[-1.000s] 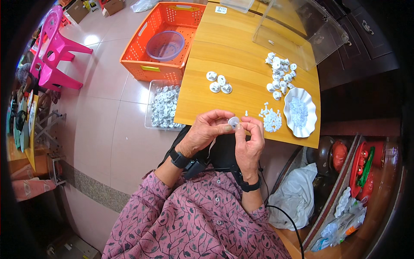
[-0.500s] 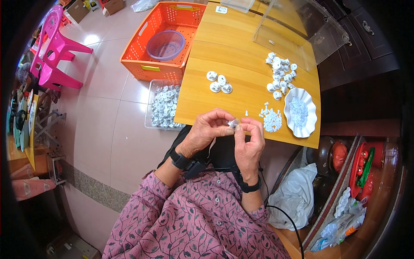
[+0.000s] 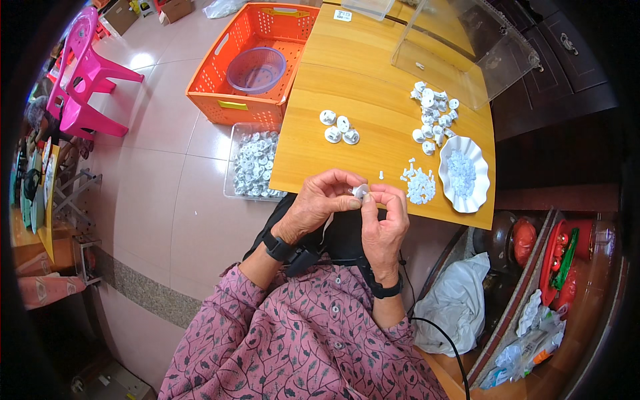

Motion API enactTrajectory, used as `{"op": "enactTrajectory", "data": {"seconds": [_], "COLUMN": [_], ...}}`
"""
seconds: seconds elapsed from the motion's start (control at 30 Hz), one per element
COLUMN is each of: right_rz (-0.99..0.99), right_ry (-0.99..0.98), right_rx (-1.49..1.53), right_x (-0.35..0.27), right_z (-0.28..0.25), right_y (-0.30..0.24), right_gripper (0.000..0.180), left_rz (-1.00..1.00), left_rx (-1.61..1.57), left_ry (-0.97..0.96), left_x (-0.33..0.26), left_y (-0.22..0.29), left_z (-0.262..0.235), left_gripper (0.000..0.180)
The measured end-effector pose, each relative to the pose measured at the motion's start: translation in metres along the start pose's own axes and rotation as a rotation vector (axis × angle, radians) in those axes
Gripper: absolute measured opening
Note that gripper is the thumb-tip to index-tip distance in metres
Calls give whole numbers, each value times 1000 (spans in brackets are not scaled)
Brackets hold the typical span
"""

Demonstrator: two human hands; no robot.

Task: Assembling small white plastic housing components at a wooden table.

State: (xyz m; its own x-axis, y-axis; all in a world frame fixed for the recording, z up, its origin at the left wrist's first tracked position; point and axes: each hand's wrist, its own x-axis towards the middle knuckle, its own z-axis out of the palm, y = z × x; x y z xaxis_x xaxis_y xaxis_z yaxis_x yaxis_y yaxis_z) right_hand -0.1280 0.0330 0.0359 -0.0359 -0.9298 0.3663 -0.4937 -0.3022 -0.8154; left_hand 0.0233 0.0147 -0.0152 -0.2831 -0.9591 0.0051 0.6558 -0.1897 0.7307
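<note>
**Both hands closed on one small white part at the table's near edge**

A tiled floor ran under a yellow wooden table (image 3: 373, 73), and the person sat at its near edge. Just in front of that edge, a small round white plastic part (image 3: 361, 191) was held between both hands. The left hand (image 3: 320, 203) was curled, its thumb and fingertips pinched onto the part. The right hand (image 3: 385, 220) met it from the other side, fingers bent and closed against the same piece.

On the table just beyond the hands lay a loose heap of tiny white bits (image 3: 419, 187), with a white scalloped dish (image 3: 465, 173) beside it holding more small white pieces. Further back sat three round white parts in a cluster (image 3: 339, 127) and a larger scatter of similar parts (image 3: 433, 117) near a clear plastic box (image 3: 467, 47).

On the floor to the left, a clear tray of white parts (image 3: 253, 163) stood against the table, and behind it an orange plastic crate (image 3: 257, 60) with a purple bowl (image 3: 256, 69) inside. A pink plastic chair (image 3: 87, 80) stood well apart.
</note>
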Motion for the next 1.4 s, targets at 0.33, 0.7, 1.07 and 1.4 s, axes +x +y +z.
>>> {"op": "enactTrajectory", "data": {"seconds": [0.33,0.7,1.07,1.4], "right_rz": [-37,43,33,28], "right_ry": [-29,-94,-85,-79], "right_rx": [-25,90,48,33], "right_x": [1,-2,-1,-2], "right_z": [0,0,0,1], "right_y": [-1,0,-3,-1], "right_gripper": [10,9,9,8], "left_rz": [14,-56,-38,-19], "left_rx": [28,34,50,55], "left_ry": [-51,-34,8,6], "left_x": [-1,-4,-5,-6], "left_y": [0,4,4,4], "left_z": [-3,-11,-6,-2], "left_gripper": [30,29,28,27]}}
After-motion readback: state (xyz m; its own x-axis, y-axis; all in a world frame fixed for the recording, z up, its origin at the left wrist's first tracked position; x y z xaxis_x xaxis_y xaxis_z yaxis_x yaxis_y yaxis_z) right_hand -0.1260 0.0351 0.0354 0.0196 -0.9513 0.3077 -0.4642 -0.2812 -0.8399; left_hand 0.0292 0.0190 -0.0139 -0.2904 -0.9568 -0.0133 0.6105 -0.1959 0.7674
